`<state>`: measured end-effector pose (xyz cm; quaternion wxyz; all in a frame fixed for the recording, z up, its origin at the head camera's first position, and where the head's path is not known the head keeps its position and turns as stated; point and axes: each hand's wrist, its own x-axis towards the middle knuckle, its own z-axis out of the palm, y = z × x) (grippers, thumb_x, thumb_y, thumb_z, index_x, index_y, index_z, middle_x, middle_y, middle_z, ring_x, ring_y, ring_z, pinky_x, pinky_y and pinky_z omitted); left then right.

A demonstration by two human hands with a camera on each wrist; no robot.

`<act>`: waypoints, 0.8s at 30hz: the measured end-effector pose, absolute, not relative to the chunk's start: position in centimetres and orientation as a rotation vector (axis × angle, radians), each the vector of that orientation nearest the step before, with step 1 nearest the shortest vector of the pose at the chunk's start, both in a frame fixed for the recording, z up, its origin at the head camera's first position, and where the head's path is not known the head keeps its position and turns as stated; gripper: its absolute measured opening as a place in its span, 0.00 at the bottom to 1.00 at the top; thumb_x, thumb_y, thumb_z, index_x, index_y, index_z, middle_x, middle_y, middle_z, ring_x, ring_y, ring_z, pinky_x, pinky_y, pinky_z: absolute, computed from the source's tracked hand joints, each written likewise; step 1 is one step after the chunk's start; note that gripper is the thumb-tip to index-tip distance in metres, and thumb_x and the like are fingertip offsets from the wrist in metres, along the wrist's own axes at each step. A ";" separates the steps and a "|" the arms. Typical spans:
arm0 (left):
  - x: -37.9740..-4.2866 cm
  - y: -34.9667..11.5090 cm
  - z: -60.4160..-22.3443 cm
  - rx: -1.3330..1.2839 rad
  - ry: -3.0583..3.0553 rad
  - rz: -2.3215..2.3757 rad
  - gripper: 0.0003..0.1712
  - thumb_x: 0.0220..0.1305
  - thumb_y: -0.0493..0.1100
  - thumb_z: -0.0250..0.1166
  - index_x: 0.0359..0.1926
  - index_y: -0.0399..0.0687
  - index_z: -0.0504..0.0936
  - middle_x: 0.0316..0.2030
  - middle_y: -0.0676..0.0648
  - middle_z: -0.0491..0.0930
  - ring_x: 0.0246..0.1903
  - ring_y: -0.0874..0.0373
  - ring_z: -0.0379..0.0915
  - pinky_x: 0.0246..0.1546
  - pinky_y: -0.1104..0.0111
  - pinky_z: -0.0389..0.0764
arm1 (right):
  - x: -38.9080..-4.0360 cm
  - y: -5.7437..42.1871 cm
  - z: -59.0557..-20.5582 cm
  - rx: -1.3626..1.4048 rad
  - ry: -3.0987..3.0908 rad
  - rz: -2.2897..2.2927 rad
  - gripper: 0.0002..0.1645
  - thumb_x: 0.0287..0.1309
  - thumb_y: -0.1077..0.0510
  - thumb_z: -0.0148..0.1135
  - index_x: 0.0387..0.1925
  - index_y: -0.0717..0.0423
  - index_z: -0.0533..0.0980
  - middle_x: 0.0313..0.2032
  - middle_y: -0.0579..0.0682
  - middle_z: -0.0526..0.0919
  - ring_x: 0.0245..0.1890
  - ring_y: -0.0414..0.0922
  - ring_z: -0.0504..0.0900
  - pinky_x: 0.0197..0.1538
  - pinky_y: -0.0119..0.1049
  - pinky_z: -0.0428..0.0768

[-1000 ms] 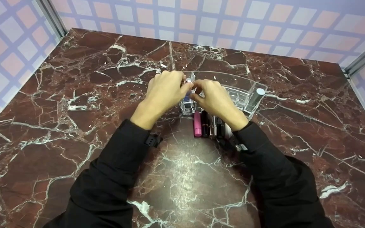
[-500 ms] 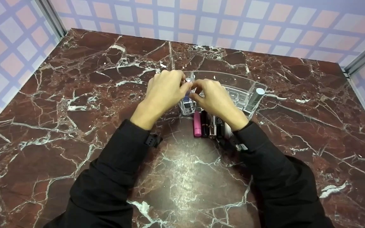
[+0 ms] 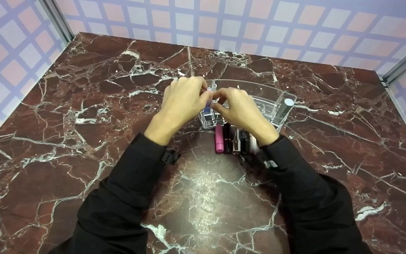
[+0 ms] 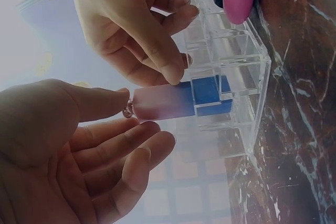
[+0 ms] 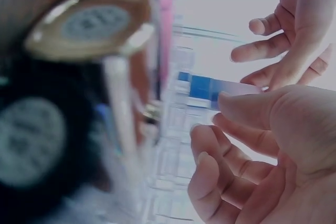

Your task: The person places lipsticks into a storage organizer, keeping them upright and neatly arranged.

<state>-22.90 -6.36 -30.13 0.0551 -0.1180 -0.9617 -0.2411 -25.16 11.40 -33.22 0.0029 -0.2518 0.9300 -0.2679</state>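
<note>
A slim tube, fading from pink to blue, stands with its blue end inside a compartment of a clear plastic organizer. Its exact kind does not show. At its top is a small shiny knob, which my left hand pinches between thumb and fingers. Lower down, the thumb and index finger of my right hand pinch the tube's side. In the head view both hands cover most of it; its blue part shows in the right wrist view.
A pink tube, a black tube and several other cosmetic tubes lie in a row before the organizer, partly under my right wrist. A silver-topped tube stands in the organizer's right end. Patterned panels border the marbled table.
Both hands stay at the tube with only slight shifts. My left hand has edged away from me, and the tube's top shows less between the hands than before.
</note>
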 end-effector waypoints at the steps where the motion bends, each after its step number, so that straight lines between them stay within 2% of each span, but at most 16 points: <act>1: -22.8 -6.4 -30.1 -0.362 -2.917 -0.730 0.15 0.75 0.51 0.62 0.53 0.47 0.85 0.38 0.47 0.86 0.30 0.53 0.79 0.31 0.63 0.81 | -25.1 11.5 -33.0 -0.783 2.906 -0.841 0.18 0.68 0.55 0.68 0.55 0.59 0.82 0.45 0.56 0.88 0.45 0.53 0.85 0.53 0.48 0.81; 7: -22.4 -6.4 -29.5 -0.389 -2.882 -0.702 0.17 0.75 0.50 0.62 0.57 0.45 0.82 0.45 0.45 0.86 0.36 0.51 0.80 0.37 0.61 0.83 | -24.4 12.8 -31.1 -0.748 2.843 -0.864 0.17 0.70 0.55 0.66 0.55 0.57 0.81 0.45 0.53 0.87 0.40 0.48 0.85 0.47 0.44 0.83; 13: -21.9 -6.0 -28.9 -0.409 -2.858 -0.710 0.17 0.75 0.51 0.63 0.56 0.46 0.82 0.46 0.45 0.85 0.33 0.54 0.78 0.36 0.64 0.82 | -23.8 15.1 -29.8 -0.770 2.854 -0.860 0.17 0.70 0.54 0.66 0.55 0.58 0.81 0.46 0.53 0.87 0.43 0.48 0.84 0.51 0.47 0.82; 19: -21.2 -5.4 -28.5 -0.438 -2.862 -0.703 0.18 0.75 0.50 0.63 0.57 0.45 0.81 0.49 0.44 0.85 0.35 0.54 0.80 0.38 0.65 0.83 | -23.6 17.5 -29.9 -0.776 2.878 -0.825 0.15 0.70 0.55 0.66 0.53 0.59 0.82 0.46 0.54 0.87 0.43 0.49 0.84 0.51 0.49 0.81; 24: -20.5 -4.5 -28.3 -0.493 -2.872 -0.714 0.18 0.76 0.48 0.63 0.59 0.44 0.80 0.50 0.44 0.84 0.37 0.55 0.81 0.41 0.67 0.83 | -23.1 19.0 -30.4 -0.801 2.889 -0.759 0.14 0.69 0.56 0.66 0.52 0.59 0.82 0.44 0.53 0.88 0.38 0.49 0.85 0.46 0.48 0.83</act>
